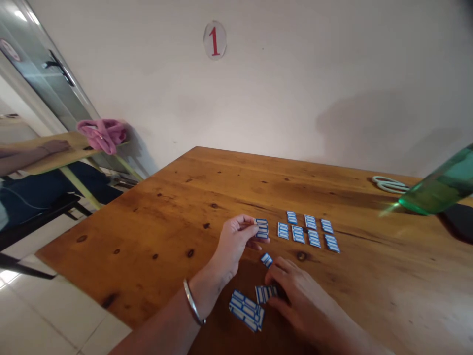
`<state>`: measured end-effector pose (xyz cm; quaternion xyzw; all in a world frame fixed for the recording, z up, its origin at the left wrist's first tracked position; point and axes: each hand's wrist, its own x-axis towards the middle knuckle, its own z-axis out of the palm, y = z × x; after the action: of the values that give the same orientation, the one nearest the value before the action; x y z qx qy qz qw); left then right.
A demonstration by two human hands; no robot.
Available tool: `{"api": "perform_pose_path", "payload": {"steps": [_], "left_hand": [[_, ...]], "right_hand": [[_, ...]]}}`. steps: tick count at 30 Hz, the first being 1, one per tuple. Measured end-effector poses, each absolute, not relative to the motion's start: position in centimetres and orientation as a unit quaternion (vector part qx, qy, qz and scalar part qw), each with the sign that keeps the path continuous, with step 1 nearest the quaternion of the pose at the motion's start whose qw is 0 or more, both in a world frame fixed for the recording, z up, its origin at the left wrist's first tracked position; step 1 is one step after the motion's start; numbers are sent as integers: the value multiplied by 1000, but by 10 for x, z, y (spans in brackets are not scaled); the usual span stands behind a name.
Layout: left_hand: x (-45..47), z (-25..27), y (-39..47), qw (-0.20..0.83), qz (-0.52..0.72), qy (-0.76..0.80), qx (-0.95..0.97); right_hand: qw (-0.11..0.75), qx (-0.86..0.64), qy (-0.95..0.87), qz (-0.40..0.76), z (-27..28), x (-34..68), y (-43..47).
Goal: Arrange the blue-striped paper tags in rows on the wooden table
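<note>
My left hand (236,236) pinches a small sheet of blue-bordered white labels (262,229) between thumb and fingers, just above the wooden table. My right hand (295,288) is low over the table, thumb and fingers closed about the edges of another label sheet (261,294). A smaller label piece (266,260) lies by its fingertips. To the left of that hand rests a pile of larger label sheets (246,309), overlapping each other. Beyond both hands, several cut label pieces (298,234) are laid out in two rough rows.
The wooden table (177,207) meets a wall behind. At right are a green bottle (439,185), a pale looped cord (389,184) and a dark flat object (458,223). On the left, another person's arm (33,155) rests on a second table beside a pink cloth (103,134).
</note>
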<state>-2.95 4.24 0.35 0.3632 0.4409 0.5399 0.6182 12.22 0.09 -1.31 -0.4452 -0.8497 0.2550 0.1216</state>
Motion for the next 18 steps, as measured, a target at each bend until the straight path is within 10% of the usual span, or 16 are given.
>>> {"api": "perform_pose_path", "payload": {"steps": [8, 18], "left_hand": [[-29, 3, 42, 625, 528, 443, 366], [-21, 1, 37, 643, 474, 464, 382]], "right_hand": [[93, -433, -873, 206, -20, 120, -2], [313, -497, -730, 348, -13, 124, 14]]}}
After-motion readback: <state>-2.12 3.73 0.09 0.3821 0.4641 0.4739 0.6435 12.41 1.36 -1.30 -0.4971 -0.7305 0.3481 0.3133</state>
